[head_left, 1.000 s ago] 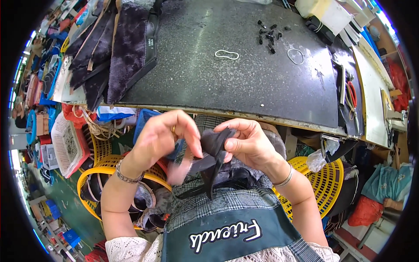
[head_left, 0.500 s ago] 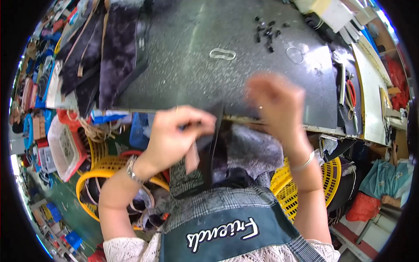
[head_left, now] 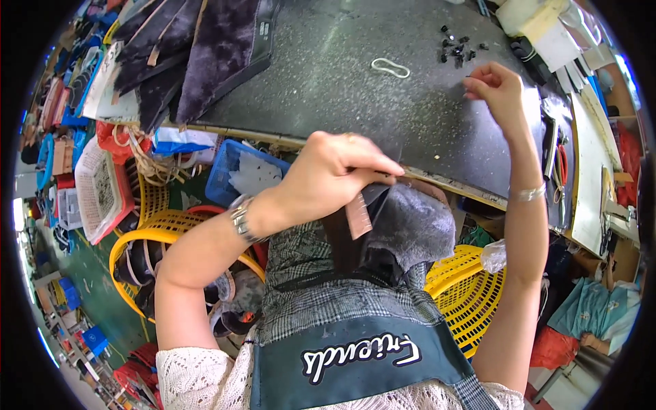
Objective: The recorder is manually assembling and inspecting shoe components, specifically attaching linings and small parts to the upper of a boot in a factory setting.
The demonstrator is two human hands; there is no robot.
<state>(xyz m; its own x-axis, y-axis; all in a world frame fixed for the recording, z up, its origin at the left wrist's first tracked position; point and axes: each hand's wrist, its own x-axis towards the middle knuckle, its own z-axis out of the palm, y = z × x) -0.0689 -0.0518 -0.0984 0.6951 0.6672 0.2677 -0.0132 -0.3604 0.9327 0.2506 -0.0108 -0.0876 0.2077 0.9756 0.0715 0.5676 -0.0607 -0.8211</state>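
Note:
My left hand [head_left: 335, 167] is closed in a pinch at the table's front edge, on the dark upper edge of a grey fur piece [head_left: 418, 225] that hangs over my lap. A pinkish strip [head_left: 358, 217] dangles just below those fingers. Over the right part of the table is my right hand [head_left: 497, 94], its thumb and forefinger drawn together. Whatever sits between these fingertips is too small to name. Just beyond it lie several small black pieces [head_left: 459, 50] in a loose cluster.
Dark fur pieces [head_left: 222, 58] are stacked at the table's left, and a pale band loop [head_left: 391, 67] lies mid-table. Red-handled pliers [head_left: 561, 164] rest at the right edge. Yellow baskets [head_left: 147, 236] and a blue bin [head_left: 229, 164] stand below.
My right hand has moved right and away from me toward the small black pieces. My left hand has shifted right with the fur piece, and the view has turned a little.

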